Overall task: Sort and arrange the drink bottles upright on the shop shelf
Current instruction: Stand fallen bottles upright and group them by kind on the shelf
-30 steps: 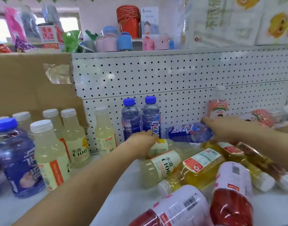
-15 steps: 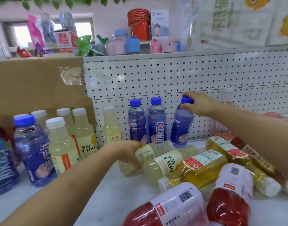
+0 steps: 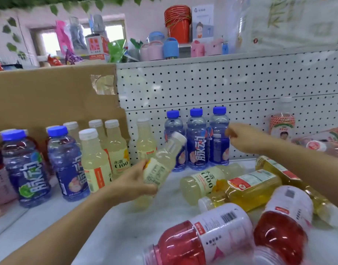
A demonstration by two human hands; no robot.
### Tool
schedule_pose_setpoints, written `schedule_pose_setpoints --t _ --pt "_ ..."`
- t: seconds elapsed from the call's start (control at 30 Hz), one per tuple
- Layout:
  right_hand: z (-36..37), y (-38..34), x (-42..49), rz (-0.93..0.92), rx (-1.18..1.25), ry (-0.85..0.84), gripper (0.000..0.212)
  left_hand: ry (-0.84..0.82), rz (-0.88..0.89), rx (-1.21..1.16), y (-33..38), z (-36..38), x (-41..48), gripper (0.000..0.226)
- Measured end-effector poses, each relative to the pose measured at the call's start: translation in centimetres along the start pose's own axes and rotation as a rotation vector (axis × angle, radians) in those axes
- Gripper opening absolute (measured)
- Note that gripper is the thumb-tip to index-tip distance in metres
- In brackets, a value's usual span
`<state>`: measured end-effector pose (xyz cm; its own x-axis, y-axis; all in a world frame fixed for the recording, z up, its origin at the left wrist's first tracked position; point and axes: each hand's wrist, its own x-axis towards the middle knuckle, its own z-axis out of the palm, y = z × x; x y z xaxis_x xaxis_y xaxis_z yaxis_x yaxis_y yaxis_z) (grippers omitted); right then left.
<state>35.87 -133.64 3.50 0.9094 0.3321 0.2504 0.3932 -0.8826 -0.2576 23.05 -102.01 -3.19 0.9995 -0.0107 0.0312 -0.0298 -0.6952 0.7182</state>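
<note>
- A pale lemon bottle (image 3: pixel 160 165) is gripped round its label by the left hand (image 3: pixel 133 181) and held tilted above the shelf (image 3: pixel 107 232), cap toward the pegboard (image 3: pixel 202 83) (presumably to be stood beside the upright lemon row (image 3: pixel 114 150)).
- The right hand (image 3: pixel 241 139) is seen with its grip loose and empty, just beside the third blue bottle (image 3: pixel 219 138), which is stood upright with its kind.
- A yellow bottle (image 3: pixel 250 186) and red bottles (image 3: pixel 206 240) are left lying on their sides, unsorted.

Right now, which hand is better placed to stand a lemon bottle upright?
Left hand: it grips a tilted lemon bottle beside the upright lemon row; the right hand is by the blue bottles.
</note>
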Motion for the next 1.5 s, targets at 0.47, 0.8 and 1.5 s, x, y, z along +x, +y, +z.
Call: schedule_pose_setpoints --t 0.47,0.8,1.5 --pt "2.3 0.3 -1.2 -0.018 -0.182 -0.510 0.057 0.326 -0.112 -0.362 -2.2 0.7 -0.8 0.093" --pt "-2.9 -10.6 -1.8 -0.146 0.361 -0.144 0.031 0.228 -0.056 -0.339 -2.4 -0.6 -4.2 0.079" --pt "1.4 -11.9 -16.9 -0.160 0.283 -0.216 0.044 0.185 0.437 0.130 2.6 0.9 -13.2 0.027"
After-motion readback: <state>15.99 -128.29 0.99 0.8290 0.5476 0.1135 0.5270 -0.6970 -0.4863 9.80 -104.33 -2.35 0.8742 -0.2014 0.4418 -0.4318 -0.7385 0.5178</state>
